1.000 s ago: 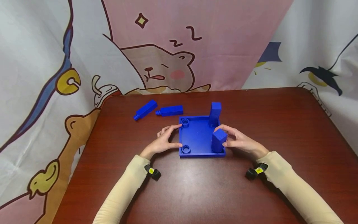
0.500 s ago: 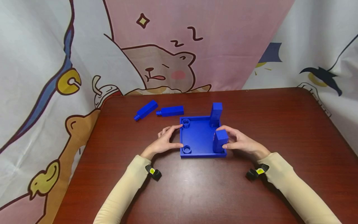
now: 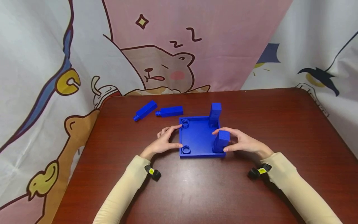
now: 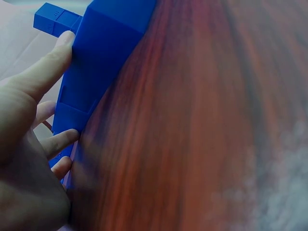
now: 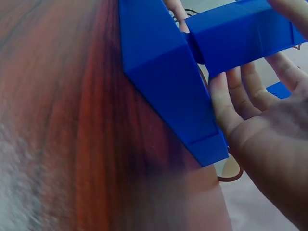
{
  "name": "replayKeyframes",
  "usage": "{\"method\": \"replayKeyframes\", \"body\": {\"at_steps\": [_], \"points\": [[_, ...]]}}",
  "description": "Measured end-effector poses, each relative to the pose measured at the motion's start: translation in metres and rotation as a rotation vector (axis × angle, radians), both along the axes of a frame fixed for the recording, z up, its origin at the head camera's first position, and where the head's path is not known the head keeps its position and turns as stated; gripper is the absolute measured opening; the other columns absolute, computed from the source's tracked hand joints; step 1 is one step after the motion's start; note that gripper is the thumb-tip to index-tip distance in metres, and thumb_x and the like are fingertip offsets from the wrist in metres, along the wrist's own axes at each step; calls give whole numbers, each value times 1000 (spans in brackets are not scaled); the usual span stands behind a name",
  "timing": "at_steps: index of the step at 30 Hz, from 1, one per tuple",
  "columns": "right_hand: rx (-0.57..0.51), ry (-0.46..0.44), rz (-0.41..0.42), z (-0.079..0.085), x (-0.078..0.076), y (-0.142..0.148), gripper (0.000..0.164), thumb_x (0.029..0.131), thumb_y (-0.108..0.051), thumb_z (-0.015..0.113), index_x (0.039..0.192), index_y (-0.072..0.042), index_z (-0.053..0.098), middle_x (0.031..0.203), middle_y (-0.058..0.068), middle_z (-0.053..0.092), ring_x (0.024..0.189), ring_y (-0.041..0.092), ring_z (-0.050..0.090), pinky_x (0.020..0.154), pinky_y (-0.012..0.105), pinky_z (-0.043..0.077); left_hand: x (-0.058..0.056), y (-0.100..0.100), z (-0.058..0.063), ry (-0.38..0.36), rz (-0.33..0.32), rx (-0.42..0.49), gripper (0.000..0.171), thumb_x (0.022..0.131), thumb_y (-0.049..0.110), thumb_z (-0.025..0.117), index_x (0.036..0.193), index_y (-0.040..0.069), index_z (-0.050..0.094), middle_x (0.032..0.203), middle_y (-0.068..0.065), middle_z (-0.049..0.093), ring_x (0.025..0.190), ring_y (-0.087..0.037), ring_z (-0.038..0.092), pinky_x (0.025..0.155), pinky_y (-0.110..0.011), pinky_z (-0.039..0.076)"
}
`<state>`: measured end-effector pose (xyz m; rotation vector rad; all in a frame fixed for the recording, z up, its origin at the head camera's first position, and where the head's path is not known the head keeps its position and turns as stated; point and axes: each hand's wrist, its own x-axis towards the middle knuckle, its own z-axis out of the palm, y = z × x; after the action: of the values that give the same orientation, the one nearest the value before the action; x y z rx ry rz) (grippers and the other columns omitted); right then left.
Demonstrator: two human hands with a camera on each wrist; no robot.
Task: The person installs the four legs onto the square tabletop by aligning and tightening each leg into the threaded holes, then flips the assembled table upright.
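A shallow blue square tray [image 3: 197, 137] lies on the table, with ring-shaped sockets [image 3: 185, 149] in its two left corners. My left hand [image 3: 162, 141] rests against the tray's left wall, thumb and forefinger spread apart along it. At the front right corner, a blue square post [image 3: 221, 141] stands with a slight lean to the right. My right hand [image 3: 241, 143] holds this post, thumb on the near side and fingers on the far side. Another blue post [image 3: 215, 114] rises upright from the back right corner. The base of the held post is partly hidden.
Two loose blue posts with narrow grooved ends lie behind the tray: an angled post [image 3: 145, 110] and a nearly level post [image 3: 169, 111]. The brown wooden table [image 3: 190, 189] ends at a printed cloth [image 3: 223, 46] at the back.
The top of the held post has swung a little to the right, and my right hand has shifted right with it. My left hand stays against the tray.
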<state>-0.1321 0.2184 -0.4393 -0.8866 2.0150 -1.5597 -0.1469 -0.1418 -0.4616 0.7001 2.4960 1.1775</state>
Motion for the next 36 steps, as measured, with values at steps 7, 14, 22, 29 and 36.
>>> {"method": "replayKeyframes", "body": {"at_steps": [7,14,22,29,36], "points": [[12,94,29,13,-3,6,60,86,-1,67,141,-9,46,139,21,46,129,23,42,94,39,42,0,0,-1,3,3,-2,82,81,35,79,150,24,34,150,-5,34,136,-34,15,101,-56,9],[-68,48,51,27,-5,7,56,89,4,58,142,-4,43,139,19,48,132,25,40,102,39,37,-1,-1,-2,-1,-2,-1,82,82,35,78,150,24,34,150,-5,33,136,-34,15,101,-56,10],[-99,93,69,37,-6,5,46,91,5,51,137,-2,49,134,15,54,125,29,48,101,35,39,0,0,-2,5,1,-1,82,82,34,79,150,24,34,149,-4,35,135,-33,16,101,-55,11],[-92,92,70,37,-6,2,40,90,5,52,130,-1,56,125,13,60,119,31,51,98,38,41,1,1,-4,4,0,-3,82,82,34,78,150,23,34,150,-4,35,136,-34,16,101,-56,10],[-142,52,44,36,-8,1,36,88,2,58,123,-1,58,120,17,59,116,32,52,100,36,41,-3,0,-3,16,-3,4,82,82,34,78,150,23,34,149,-4,35,136,-34,16,100,-56,10]]}}
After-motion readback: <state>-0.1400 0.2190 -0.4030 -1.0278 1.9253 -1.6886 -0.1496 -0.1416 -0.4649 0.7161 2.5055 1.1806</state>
